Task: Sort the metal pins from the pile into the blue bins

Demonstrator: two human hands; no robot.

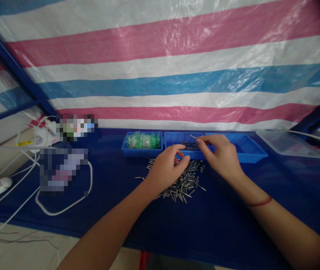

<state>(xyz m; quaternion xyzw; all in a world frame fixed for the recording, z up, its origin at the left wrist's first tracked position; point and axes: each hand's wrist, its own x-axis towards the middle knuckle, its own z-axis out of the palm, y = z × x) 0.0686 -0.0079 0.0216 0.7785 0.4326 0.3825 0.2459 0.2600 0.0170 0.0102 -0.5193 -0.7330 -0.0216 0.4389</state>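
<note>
A pile of small metal pins (183, 183) lies on the dark blue table (210, 225). My left hand (165, 168) rests over the pile's left side, thumb and fingers curled into a pinch; what they hold is too small to make out. My right hand (219, 153) hovers at the front of the middle blue tray (174, 140) and pinches one thin metal pin (193, 137) between thumb and forefinger. That tray holds several pins.
A left blue tray (126, 149) holds green plastic parts (144, 140). A right blue tray (250, 152) stands beside the middle one. A clear plastic lid (286, 144) lies far right. White cables (44, 204) and a power strip sit at the left. A striped tarp (160, 67) hangs behind.
</note>
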